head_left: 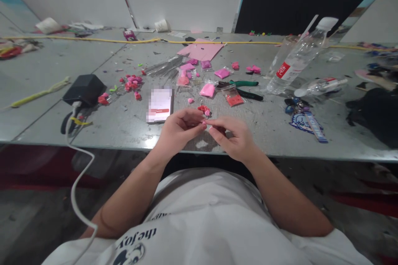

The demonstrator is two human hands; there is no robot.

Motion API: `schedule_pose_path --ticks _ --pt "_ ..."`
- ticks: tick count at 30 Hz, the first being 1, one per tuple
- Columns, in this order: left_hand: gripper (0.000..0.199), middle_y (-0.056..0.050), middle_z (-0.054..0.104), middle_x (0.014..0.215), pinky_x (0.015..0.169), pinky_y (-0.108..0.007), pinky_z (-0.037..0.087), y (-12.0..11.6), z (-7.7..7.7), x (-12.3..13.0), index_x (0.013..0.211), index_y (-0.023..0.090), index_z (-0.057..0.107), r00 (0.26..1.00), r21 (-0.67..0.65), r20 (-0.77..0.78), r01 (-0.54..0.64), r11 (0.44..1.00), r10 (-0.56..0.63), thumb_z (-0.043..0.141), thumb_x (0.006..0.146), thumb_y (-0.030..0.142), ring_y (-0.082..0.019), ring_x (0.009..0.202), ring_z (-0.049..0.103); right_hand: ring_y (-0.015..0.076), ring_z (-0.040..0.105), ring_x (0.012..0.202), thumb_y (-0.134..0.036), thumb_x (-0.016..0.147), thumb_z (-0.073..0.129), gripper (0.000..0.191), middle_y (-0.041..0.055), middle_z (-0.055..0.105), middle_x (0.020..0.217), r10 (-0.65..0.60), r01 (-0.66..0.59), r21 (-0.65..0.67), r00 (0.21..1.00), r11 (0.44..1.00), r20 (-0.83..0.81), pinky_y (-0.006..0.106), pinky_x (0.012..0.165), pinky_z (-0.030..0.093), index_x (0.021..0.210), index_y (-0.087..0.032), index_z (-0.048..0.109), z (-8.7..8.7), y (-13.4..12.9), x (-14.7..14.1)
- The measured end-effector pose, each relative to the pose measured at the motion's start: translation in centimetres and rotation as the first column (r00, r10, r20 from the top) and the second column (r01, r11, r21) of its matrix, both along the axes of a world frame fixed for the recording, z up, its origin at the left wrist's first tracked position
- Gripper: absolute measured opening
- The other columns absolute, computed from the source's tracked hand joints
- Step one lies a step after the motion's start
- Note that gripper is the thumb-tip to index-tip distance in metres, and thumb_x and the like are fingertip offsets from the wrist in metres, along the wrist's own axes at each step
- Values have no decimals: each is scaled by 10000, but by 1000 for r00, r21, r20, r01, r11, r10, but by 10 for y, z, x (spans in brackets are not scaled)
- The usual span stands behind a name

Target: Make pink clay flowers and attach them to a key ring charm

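Observation:
Near the table's front edge, my left hand (pixel 183 130) pinches a small pink piece (pixel 204 123) between thumb and fingertips. My right hand (pixel 234 136) is beside it, its thumb and index finger closed at the piece's right side; what they hold, if anything, is too small to tell. Just beyond the fingertips lies a red and pink clay cluster (pixel 204 109) with a small metal loop. A small pink ball (pixel 190 100) rests further back. Bags of pink clay (pixel 207 89) and a bag of red clay (pixel 234 97) lie behind the hands.
A phone (pixel 162 105) lies left of the hands, near a black power adapter (pixel 83 90) with a white cable. Green-handled pliers (pixel 245 84), a leaning plastic bottle (pixel 295 64) and keychains (pixel 306 122) are on the right. A yellow cord (pixel 124 41) crosses the back of the table (pixel 102 132).

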State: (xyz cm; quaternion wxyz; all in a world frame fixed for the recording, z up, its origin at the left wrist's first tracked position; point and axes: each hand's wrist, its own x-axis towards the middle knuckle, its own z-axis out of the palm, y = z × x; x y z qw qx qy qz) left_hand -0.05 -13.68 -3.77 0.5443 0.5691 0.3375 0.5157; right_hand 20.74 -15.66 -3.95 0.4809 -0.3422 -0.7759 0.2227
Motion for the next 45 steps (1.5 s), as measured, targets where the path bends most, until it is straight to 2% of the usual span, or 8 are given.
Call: schedule_pose_path --ticks 5,13,19,21,26,33,39,45 --pt "404 -44 845 983 896 -286 657 0 -2 1 1146 214 799 995 71 96 -18 997 11 963 778 243 -174 953 810 135 650 717 -298 1044 673 187 35 807 956 10 -6 68 999 998 -52 281 641 530 1173 -243 795 -1 0 1" --pt "395 -39 849 921 850 -315 687 -3 -3 2 1083 217 828 991 188 106 -94 978 75 998 728 244 -192 890 822 117 618 669 -196 999 722 188 15 776 881 71 -54 154 992 987 -104 262 613 537 1160 -240 810 1 -2 -1" --pt "177 -52 839 925 825 -279 661 -1 -1 1 883 222 870 997 297 68 -51 953 32 984 749 205 -172 886 796 112 635 661 -165 978 742 182 32 778 891 81 -54 221 990 974 -115 233 560 535 1134 -219 818 2 -1 -3" --pt "154 -53 832 931 815 -267 652 -1 0 1 875 238 882 999 334 52 -14 943 -3 970 764 179 -166 893 789 114 650 668 -158 975 748 148 44 784 900 81 -50 236 989 970 -124 234 566 543 1097 -202 818 2 -1 -3" --pt "202 -55 820 956 800 -260 647 -1 2 0 932 266 894 996 358 45 56 932 -78 946 785 137 -159 899 778 118 672 676 -150 967 760 113 47 795 894 74 -39 267 989 963 -125 238 579 562 1058 -196 808 1 0 -3" --pt "179 -64 809 991 884 -289 637 0 -1 -1 962 265 886 996 381 40 55 923 -76 898 844 131 -168 969 764 120 672 671 -170 968 770 121 38 793 882 69 -37 272 991 962 -112 237 570 565 1080 -208 797 2 -1 -2" --pt "151 -77 790 1025 874 -299 631 0 -1 0 1013 255 869 991 394 16 119 912 -136 836 912 146 -176 994 751 119 653 653 -184 970 769 36 22 776 826 38 1 282 991 959 -131 241 561 548 994 -211 771 3 0 -3" --pt "151 -72 779 988 848 -290 625 1 -2 -1 984 247 872 991 389 14 116 914 -132 873 874 142 -170 959 740 122 684 677 -170 962 778 69 32 793 846 54 -11 298 989 955 -137 239 573 555 1023 -201 783 1 0 -5"
